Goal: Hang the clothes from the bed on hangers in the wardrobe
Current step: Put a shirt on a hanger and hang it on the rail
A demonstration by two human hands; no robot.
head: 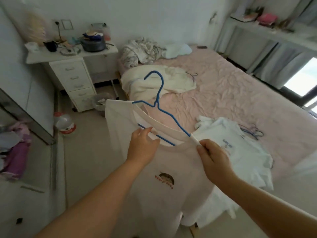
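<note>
Head view, near to far. Both forearms extend fwd. Right hand (212,156): fingers curled, pinching the shoulder seam of a white T-shirt (154,194) where the end of a blue wire hanger (158,98) sits inside the cloth. Left hand (143,145): fingers mostly straight, tips at the front collar edge, touching the hanger's lower bar; whether it grips cannot be told. Shirt hangs in the air in front of the person w/ a small brown chest print; hanger hook rises clear above the neck opening, tilted left. Behind, a pink-sheeted bed (223,86): white printed shirt (240,152) draped over its near corner, spare hangers (252,131) just beside it; cream garment (164,79) farther up w/ another hanger (193,75); crumpled bedding (142,50) at the head. Left: white drawer unit (75,83), cluttered top.
</note>
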